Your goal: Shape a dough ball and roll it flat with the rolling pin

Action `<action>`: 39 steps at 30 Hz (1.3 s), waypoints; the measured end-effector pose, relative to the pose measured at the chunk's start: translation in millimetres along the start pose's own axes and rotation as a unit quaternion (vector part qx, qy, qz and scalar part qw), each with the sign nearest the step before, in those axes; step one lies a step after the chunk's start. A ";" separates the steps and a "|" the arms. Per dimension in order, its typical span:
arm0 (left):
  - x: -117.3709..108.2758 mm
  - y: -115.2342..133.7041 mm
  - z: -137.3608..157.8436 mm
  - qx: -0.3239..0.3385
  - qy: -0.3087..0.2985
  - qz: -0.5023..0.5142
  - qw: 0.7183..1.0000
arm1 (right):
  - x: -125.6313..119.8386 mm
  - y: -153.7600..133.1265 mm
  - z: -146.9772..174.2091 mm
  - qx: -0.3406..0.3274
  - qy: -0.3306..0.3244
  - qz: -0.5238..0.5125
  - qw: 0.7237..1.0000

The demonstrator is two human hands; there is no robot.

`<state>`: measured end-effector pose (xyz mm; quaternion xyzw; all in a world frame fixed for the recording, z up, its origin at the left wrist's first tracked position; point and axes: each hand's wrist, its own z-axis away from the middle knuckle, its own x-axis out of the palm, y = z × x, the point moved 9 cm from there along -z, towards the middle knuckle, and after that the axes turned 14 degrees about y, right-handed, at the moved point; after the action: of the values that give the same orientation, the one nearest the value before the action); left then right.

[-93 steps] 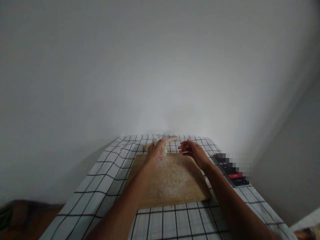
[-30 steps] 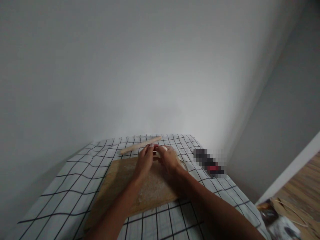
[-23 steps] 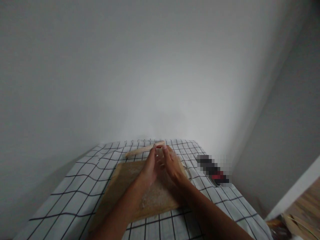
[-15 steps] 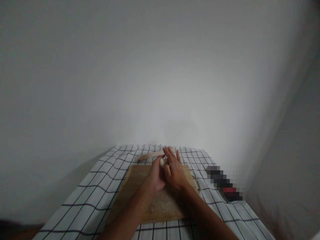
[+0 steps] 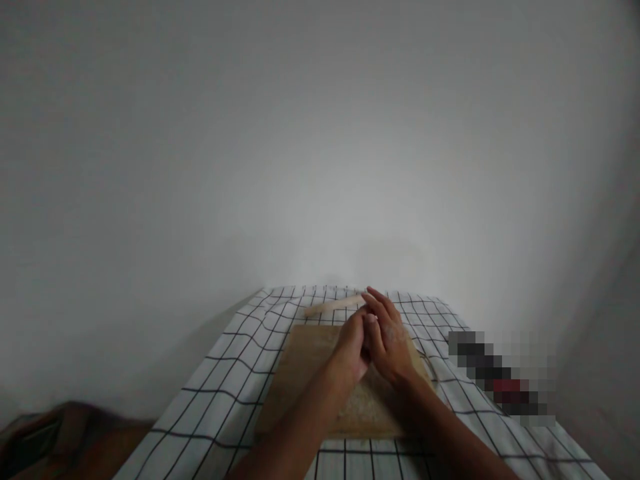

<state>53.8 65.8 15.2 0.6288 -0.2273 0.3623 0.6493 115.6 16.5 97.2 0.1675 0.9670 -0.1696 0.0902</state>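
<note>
My left hand and my right hand are pressed palm to palm above a floured wooden board. A small pale piece of dough shows as a sliver between the palms; most of it is hidden. The right hand lies over the left with its fingers stretched out. Behind the hands, a wooden rolling pin lies on the checked cloth near the wall.
A blurred-out dark device with a red patch lies on the cloth to the right of the board. A plain white wall rises right behind the table. Brown floor shows at the lower left.
Three seconds ago the hands were apart, the left one at the dough by the rolling pin. They then came together around the dough and have kept rubbing it between the palms.
</note>
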 end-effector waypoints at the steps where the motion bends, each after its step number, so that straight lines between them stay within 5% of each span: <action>1: -2.5 1.1 0.6 0.003 0.025 0.000 1.000 | 1.2 -1.7 0.6 0.010 -0.005 -0.023 1.000; 9: 8.0 18.6 7.5 0.075 0.039 0.004 0.996 | 4.7 -9.0 2.2 0.045 -0.003 -0.143 0.989; 17: 5.4 7.4 16.7 -0.057 -0.005 0.098 0.994 | 10.1 -1.7 4.9 0.036 -0.050 -0.046 0.997; 20: -0.9 9.6 20.6 -0.064 0.029 0.116 0.991 | 14.5 -2.1 6.8 0.058 -0.048 -0.064 0.995; 25: 0.3 14.7 17.4 -0.005 0.060 0.106 0.993 | 9.5 24.6 6.9 0.196 0.025 -0.143 0.970; 30: 2.0 16.9 16.2 0.045 0.077 0.060 0.994 | 2.3 69.9 7.5 0.369 0.101 -0.250 0.889; 39: 14.1 25.2 16.7 0.214 0.044 -0.119 0.969 | 5.8 75.6 9.7 0.430 0.096 -0.277 0.854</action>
<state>46.3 50.7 44.0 0.7594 -0.0394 0.3497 0.5473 138.1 81.8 64.3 -0.0692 0.8076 -0.5698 -0.1352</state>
